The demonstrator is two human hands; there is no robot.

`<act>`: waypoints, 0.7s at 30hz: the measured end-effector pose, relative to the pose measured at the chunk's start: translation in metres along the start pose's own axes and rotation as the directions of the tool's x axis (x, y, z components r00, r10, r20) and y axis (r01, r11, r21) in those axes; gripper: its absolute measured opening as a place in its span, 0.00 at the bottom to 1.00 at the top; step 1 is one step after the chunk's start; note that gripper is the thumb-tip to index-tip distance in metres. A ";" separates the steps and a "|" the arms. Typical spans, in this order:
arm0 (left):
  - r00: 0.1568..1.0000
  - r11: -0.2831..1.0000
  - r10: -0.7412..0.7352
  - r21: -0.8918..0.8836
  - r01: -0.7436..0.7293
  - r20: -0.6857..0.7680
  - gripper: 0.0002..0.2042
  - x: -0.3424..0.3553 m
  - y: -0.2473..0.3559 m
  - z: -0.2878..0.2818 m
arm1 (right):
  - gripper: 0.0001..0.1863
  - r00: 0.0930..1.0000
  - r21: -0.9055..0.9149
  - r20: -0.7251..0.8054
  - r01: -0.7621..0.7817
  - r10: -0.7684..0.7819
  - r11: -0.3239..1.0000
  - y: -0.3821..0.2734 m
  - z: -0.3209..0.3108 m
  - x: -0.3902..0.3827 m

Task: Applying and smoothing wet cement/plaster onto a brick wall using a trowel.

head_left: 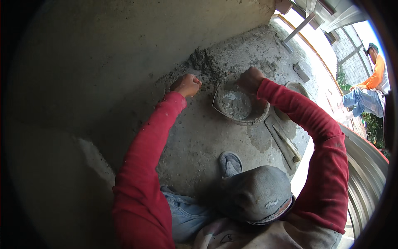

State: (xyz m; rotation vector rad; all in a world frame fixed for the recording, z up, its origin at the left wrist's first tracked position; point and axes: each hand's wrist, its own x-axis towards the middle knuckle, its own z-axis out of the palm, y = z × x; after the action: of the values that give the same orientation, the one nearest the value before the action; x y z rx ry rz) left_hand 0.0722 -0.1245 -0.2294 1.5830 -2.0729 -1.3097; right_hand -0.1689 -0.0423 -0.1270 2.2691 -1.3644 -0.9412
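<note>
My left hand (186, 85) is closed, its fingers curled in beside the wall, just left of a bucket. What it holds, if anything, does not show. Over the far right part of that round bucket (244, 122) is my right hand (251, 80), in shadow with its fingers bent in; what is in them is hidden. Grey, wet-looking material lies inside the bucket, and a thin wire handle (214, 98) hangs at its left side. Behind the bucket, a heap of wet mortar (204, 62) lies against the foot of the wall.
A long flat tool with a handle (286, 143) lies right of the bucket. Beyond it stand a second round container (295, 86) and a small grey block-like thing (301, 72). A plastered wall (124, 45) rises at left. Another person (375, 76) sits at far right near corrugated metal (362, 162).
</note>
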 end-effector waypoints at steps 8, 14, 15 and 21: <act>0.992 0.967 -0.085 0.234 0.104 -0.091 0.13 -0.011 -0.008 0.009 | 0.07 0.926 -0.154 0.000 0.373 -0.378 0.915 0.013 -0.020 -0.064; 0.994 0.948 -0.051 0.309 0.080 -0.098 0.12 -0.006 -0.004 0.008 | 0.08 0.996 -0.124 0.080 0.045 -0.035 0.991 0.008 0.030 -0.016; 0.992 0.949 -0.061 0.303 0.092 -0.110 0.12 -0.009 -0.003 0.010 | 0.09 0.992 -0.050 0.112 0.056 -0.050 0.997 0.002 0.037 -0.010; 0.988 0.971 -0.084 0.235 0.052 0.127 0.15 -0.030 -0.014 0.002 | 0.16 0.895 0.391 0.352 0.126 -0.274 0.912 0.035 0.043 0.008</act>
State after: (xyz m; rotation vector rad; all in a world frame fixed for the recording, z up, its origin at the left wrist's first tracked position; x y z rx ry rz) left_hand 0.0919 -0.0980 -0.2312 1.7159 -2.3479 -1.2699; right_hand -0.2185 -0.0641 -0.1410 2.6369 -1.5953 -1.3905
